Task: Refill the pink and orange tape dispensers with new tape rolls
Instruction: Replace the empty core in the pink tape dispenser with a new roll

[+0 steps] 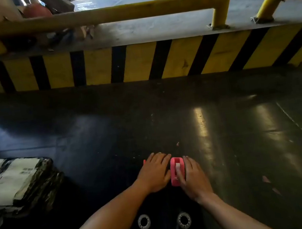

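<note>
A pink tape dispenser (175, 176) stands on the dark floor between my hands, with a white strip showing in its top slot. My right hand (194, 180) wraps around its right side and holds it. My left hand (155, 172) lies palm down just left of it, fingers together, covering something orange-red whose edge (144, 162) peeks out at the far left of the hand. Two clear tape rolls, left (144, 222) and right (184, 220), lie flat on the floor close to me, between my forearms.
A stack of dark wrapped parcels with white labels (15, 184) sits at the left. A yellow-and-black striped kerb (139, 62) runs across ahead, with yellow guard rails (106, 14) on the raised concrete behind it. Small pink scraps (266, 179) lie at the right.
</note>
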Demonstrator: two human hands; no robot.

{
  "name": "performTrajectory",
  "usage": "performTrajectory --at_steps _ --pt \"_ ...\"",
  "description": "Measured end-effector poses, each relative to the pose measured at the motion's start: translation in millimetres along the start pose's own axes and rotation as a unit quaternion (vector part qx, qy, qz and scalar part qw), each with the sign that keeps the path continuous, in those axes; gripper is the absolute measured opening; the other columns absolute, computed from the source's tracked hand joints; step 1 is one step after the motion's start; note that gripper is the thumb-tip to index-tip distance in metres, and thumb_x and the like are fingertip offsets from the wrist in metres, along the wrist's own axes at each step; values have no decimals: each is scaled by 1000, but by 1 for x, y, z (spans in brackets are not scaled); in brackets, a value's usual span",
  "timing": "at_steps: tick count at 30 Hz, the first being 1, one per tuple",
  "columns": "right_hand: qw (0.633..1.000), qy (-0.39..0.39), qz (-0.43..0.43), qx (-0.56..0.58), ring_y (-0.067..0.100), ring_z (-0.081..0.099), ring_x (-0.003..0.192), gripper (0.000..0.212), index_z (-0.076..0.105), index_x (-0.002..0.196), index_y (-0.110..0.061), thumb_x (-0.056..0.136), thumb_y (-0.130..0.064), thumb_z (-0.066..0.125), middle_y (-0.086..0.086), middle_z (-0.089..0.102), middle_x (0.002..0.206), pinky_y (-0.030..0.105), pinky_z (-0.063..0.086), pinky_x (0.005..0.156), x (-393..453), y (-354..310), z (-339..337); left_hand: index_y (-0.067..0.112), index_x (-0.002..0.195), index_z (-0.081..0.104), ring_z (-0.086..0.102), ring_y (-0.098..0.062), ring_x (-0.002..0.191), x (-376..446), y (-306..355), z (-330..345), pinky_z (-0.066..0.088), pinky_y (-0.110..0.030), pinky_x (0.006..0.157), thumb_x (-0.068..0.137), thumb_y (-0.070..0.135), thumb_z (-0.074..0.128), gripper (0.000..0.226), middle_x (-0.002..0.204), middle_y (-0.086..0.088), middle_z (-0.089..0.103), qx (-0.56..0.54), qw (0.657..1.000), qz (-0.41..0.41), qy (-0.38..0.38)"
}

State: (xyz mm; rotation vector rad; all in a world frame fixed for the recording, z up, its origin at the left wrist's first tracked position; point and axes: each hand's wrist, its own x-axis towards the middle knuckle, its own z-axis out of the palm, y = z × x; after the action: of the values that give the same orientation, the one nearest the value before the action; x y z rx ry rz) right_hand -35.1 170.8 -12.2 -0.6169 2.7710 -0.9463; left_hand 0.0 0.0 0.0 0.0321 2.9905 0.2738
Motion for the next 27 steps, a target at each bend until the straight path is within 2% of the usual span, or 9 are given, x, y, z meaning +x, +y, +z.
performTrajectory --at_steps 4,7,10,14,16,19,23,27 --pt "997 -53 30 37 23 51 124 52 42 140 -17 98 -47 38 7 52 140 37 45 103 0 9 12 19 159 11 12 -24 155 17 5 4 10 -43 125 97 35 47 74 167 -6 19 -8 997 16 -74" --pt "994 -91 32 51 24 53 121 51 38 143 -23 97 -42 42 5 53 139 39 46 99 -4 19 19 22 160 8 9 -25 155 29 8 3 13 -45 126 93 29 56 82 168 -5 15 -3 991 26 -130" --pt "992 -111 33 42 25 53 120 55 33 148 -23 98 -43 42 7 54 136 39 46 99 -8 27 21 24 159 12 20 -30 151 36 9 -4 21 -48 123 90 28 64 87 164 -7 24 3 990 22 -138" --pt "991 -134 23 17 23 52 122 54 36 147 -22 98 -41 44 6 54 136 36 44 99 -10 33 17 32 158 14 28 -36 143 34 10 -7 31 -53 115 93 36 59 79 156 -14 33 67 984 27 -166" --pt "991 -137 4 10 23 51 123 51 41 144 -24 97 -44 46 4 54 137 36 43 100 -12 39 14 29 155 26 34 -35 138 27 11 -4 33 -51 111 93 47 56 70 150 -13 42 101 980 39 -168" --pt "989 -140 -33 -41 21 49 125 51 47 141 -26 96 -48 48 0 55 137 38 41 100 -14 48 10 23 144 42 43 -31 128 12 13 5 36 -48 105 91 60 53 66 140 -11 55 88 982 41 -160" --pt "984 -135 -89 -78 19 47 124 47 55 135 -30 92 -48 55 -4 56 131 36 38 98 -21 51 6 19 137 49 47 -26 121 -15 14 20 41 -45 104 87 65 56 68 133 -9 56 55 992 31 -111" --pt "979 -127 -136 -87 18 47 118 45 55 135 -31 92 -40 58 -6 58 125 33 35 91 -28 43 13 21 131 52 48 -24 120 -35 10 31 42 -46 104 83 67 58 66 129 -6 55 38 996 28 -79"
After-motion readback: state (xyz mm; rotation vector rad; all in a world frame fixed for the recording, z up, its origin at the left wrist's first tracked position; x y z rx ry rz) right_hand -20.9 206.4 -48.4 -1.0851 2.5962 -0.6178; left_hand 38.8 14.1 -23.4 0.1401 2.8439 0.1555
